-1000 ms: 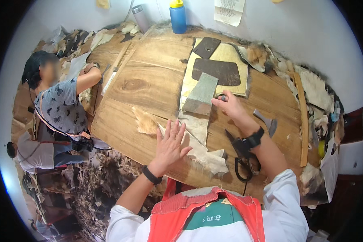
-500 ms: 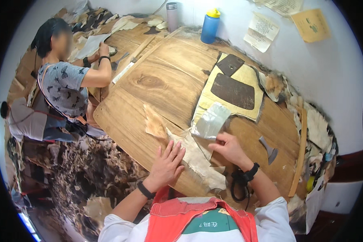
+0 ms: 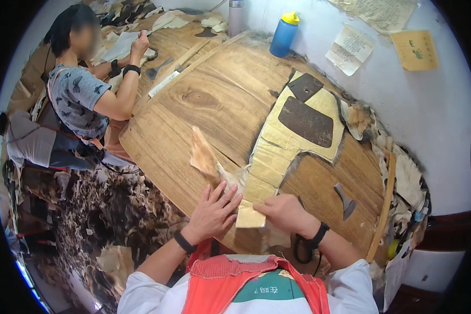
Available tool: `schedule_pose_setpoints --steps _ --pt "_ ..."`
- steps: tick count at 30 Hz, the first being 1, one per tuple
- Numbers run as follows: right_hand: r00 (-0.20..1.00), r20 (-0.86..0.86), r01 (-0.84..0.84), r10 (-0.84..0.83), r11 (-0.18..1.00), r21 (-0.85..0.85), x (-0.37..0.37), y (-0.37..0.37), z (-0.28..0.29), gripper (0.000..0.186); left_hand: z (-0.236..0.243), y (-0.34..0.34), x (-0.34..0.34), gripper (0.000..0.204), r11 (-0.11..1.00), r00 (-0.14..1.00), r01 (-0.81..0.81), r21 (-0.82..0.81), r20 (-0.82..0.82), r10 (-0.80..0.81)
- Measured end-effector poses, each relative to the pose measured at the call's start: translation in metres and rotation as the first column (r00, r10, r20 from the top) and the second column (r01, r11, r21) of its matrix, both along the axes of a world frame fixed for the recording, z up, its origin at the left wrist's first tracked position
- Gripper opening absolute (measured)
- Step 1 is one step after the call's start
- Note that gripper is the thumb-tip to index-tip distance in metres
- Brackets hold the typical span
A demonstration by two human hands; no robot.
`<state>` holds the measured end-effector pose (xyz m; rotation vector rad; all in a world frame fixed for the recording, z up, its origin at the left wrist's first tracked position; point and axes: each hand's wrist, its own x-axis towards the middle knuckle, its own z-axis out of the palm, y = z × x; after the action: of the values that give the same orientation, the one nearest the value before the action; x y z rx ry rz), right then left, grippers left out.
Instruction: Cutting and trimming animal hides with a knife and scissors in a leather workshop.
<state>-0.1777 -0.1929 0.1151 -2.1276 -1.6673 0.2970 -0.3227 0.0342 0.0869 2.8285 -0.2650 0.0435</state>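
Note:
A yellow-backed fur pelt (image 3: 269, 167) lies fur side down on the wooden board, its narrow strip running toward me. My right hand (image 3: 288, 212) pinches the strip's right edge near its near end. Flat and with fingers stretched out, my left hand (image 3: 213, 212) rests just left of the strip, on a pale hide scrap (image 3: 230, 180) that the strip partly covers. Orange-tan fur (image 3: 201, 154) shows at that scrap's far end. Two dark brown flat templates, a larger one (image 3: 306, 121) and a smaller one (image 3: 305, 87), lie on the pelt's wide far part.
A half-moon blade (image 3: 345, 201) lies right on the wooden board (image 3: 183, 146). Beyond stand a blue bottle with yellow lid (image 3: 284, 36) and a pale tumbler (image 3: 236, 18). A co-worker (image 3: 81, 89) handles a pale sheet far left. Fur scraps (image 3: 125, 209) heap below; a wooden strip (image 3: 384, 204) edges the right.
The near strip of the pelt, folded back with a shiny clear sheet showing, now lies unfolded toward me over the pale scrap. My right hand has come nearer and left; the left stays put.

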Motion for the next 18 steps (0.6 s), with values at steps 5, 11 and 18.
schedule_pose_setpoints --steps 5,11,18 --pt "0.248 -0.923 0.820 -0.293 0.571 0.039 0.024 -0.005 0.033 0.030 -0.005 -0.001 -0.003 0.062 1.000 0.999 0.002 -0.026 0.034 -0.001" --pt "0.968 0.022 0.252 -0.251 0.959 -0.126 -0.059 -0.014 0.010 0.077 -0.002 0.001 0.001 0.060 0.999 0.999 0.034 0.040 -0.001 -0.034" --pt "0.945 0.151 0.297 -0.292 0.955 -0.011 -0.064 -0.015 0.041 0.094 0.011 -0.014 0.011 0.042 0.995 0.973 -0.023 0.093 0.229 0.001"
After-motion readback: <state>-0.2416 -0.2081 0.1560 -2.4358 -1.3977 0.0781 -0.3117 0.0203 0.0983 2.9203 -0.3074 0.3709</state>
